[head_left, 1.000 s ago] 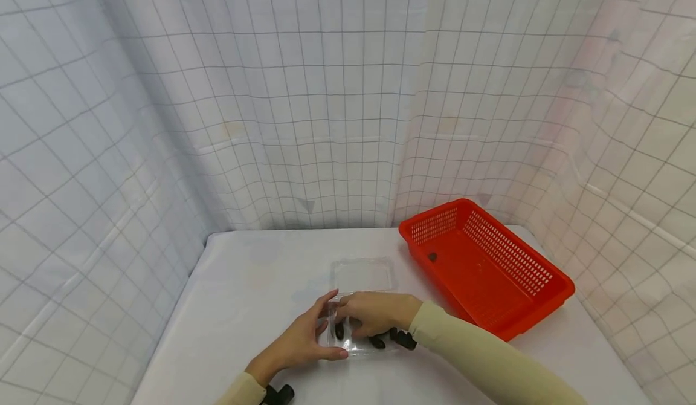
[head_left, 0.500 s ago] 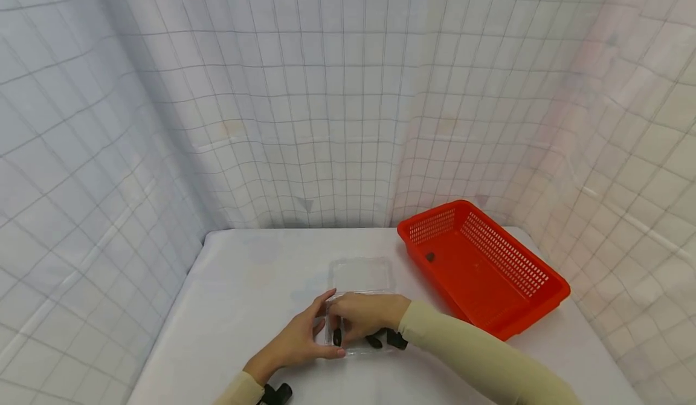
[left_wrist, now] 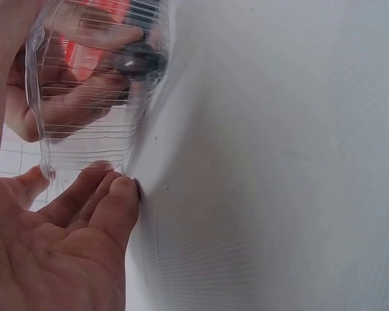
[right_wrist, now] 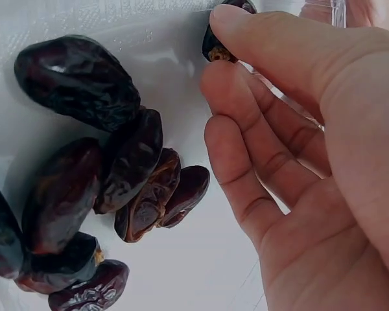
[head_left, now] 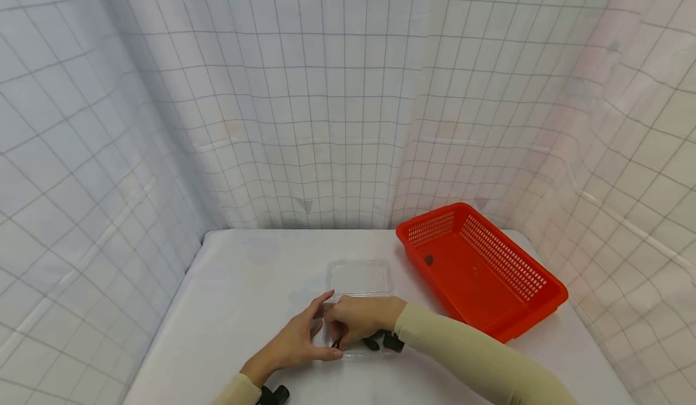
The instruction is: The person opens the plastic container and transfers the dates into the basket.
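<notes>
A clear plastic box [left_wrist: 84, 139] stands near the front of the table, its hinged lid [head_left: 359, 277] lying open at the back. My left hand [head_left: 296, 340] holds the box's left end, thumb at the front edge and index finger near the back corner. Inside the box, my right hand [head_left: 359, 319] pinches a dark date [right_wrist: 215, 50] between thumb and index finger at the left end. Several wrinkled dates [right_wrist: 78, 81] lie together in the box, beside that hand in the right wrist view. From the head, the right hand and wrist camera hide part of them.
A red plastic basket [head_left: 502, 257] with slotted walls sits at the right, set at an angle. One small brown piece [head_left: 429, 260] lies in its far left part. White gridded curtains [head_left: 326, 121] surround the white-covered table [head_left: 244, 284] at the back and sides.
My right hand has shifted slightly left and toward the front of the box, and its fingers have closed on the date at the left end. The left hand has stayed at the box.
</notes>
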`<action>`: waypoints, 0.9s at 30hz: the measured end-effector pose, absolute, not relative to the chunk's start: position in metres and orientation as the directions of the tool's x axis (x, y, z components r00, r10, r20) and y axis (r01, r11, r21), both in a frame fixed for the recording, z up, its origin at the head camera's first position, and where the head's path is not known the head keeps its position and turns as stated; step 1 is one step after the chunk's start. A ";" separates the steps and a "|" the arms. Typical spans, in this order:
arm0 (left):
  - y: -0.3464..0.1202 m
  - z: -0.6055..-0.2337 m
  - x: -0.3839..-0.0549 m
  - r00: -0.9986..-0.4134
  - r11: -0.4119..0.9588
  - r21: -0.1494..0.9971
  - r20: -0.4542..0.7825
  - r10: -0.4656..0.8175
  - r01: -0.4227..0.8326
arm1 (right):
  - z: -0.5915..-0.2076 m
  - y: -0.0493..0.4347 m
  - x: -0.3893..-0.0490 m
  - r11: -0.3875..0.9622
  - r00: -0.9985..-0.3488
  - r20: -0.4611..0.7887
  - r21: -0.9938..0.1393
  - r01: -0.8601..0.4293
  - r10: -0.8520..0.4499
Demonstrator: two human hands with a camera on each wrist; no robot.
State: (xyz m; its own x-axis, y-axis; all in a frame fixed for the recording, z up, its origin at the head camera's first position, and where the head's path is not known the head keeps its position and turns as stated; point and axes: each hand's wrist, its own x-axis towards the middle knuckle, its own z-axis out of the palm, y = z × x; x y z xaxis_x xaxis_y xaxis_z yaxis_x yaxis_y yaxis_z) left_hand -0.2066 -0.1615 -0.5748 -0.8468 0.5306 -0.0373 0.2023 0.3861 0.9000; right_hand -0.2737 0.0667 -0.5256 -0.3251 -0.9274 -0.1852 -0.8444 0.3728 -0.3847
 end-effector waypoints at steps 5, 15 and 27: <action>-0.160 -0.573 -0.208 -0.845 0.392 0.894 -0.028 0.534 0.218 | -0.527 0.072 -0.277 0.367 -0.313 -0.195 -0.408 -0.836 -0.929; -0.159 -0.574 -0.204 -0.859 0.393 0.898 -0.036 0.510 0.196 | -0.514 0.087 -0.281 0.361 -0.326 -0.155 -0.433 -0.826 -0.933; -0.158 -0.576 -0.205 -0.863 0.389 0.899 -0.025 0.504 0.201 | -0.493 0.113 -0.289 0.411 -0.406 -0.110 -0.439 -0.799 -0.907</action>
State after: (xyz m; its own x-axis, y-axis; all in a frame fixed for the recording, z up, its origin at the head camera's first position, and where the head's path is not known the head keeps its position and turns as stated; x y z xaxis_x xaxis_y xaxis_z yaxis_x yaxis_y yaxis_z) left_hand -0.2050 -0.1581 -0.5764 -0.8631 0.5045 -0.0252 0.2010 0.3888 0.8991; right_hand -0.2886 0.1129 -0.4934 -0.4064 -0.9071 -0.1097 -0.7989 0.4111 -0.4391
